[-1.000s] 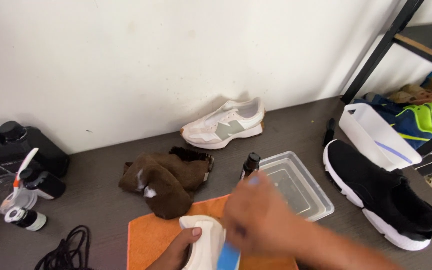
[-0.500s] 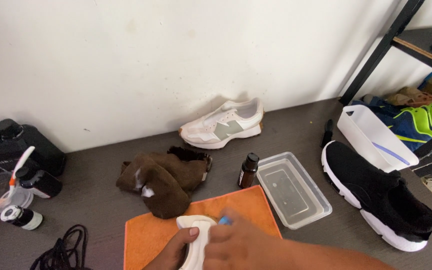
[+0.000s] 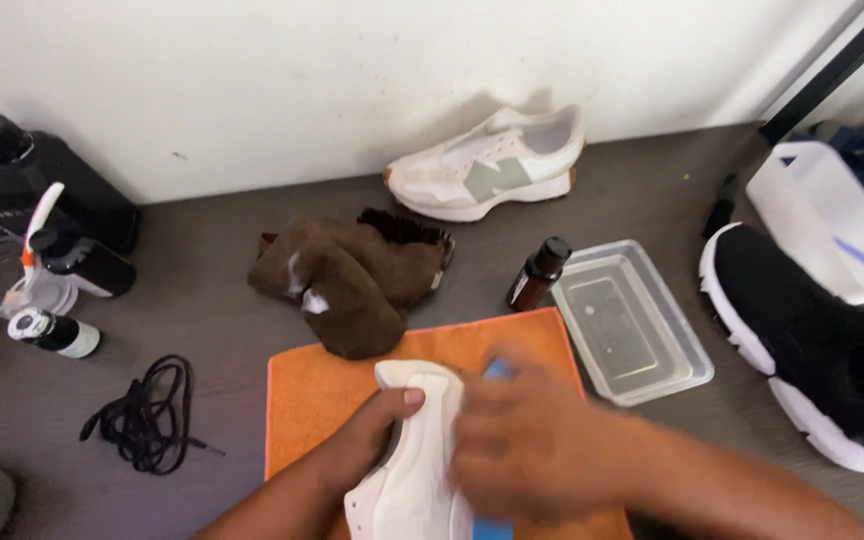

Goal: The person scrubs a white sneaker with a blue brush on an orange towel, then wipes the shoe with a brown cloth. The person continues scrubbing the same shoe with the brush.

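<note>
- Left hand (image 3: 377,430) reaches up from 6 o'clock, thumb and fingers clamped on the white shoe (image 3: 407,470), sole up.
- Right hand (image 3: 527,440), blurred, lies over the shoe's 3 o'clock side, closed on a blue object (image 3: 497,368).
- The shoe rests on an orange cloth (image 3: 317,400); brown rag (image 3: 352,280) at 11 o'clock, clear tray (image 3: 632,320) at 2 o'clock.

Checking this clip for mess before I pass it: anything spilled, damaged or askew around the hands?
No spill or damage shows. A small bottle lies on its side at the left, capped, and the brown cloth sits crumpled. The left hand grips the white shoe on the orange towel; the right hand is motion-blurred.
</note>
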